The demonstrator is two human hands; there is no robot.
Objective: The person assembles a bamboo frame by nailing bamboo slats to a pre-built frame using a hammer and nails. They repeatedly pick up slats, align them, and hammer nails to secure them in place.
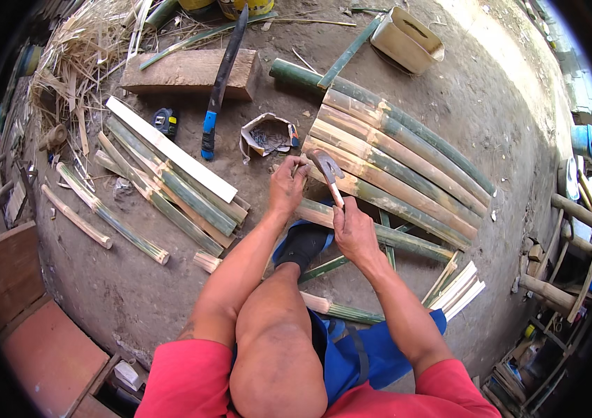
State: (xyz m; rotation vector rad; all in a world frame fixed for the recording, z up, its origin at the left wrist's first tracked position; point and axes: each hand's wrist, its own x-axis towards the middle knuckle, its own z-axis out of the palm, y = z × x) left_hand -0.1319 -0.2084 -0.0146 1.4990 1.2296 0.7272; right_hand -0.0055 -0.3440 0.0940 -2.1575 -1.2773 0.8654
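My right hand (353,230) grips the pale handle of a claw hammer (326,166), whose worn metal head is over the left ends of the bamboo slats. Right beside the hammer head, my left hand (289,182) has its fingers pinched together at the end of a slat; anything between them is too small to make out. Several split bamboo slats (393,171) lie side by side as a panel, with green bamboo crosspieces (351,52) under their ends. A torn carton of nails (268,136) stands just beyond my left hand.
A wooden block (191,75) has a blue-handled machete (220,87) leaning on it. Nearby are a tape measure (165,122), loose bamboo strips (170,184), a white strip (170,150) and a beige plastic container (407,42). My foot (303,244) is close to the panel.
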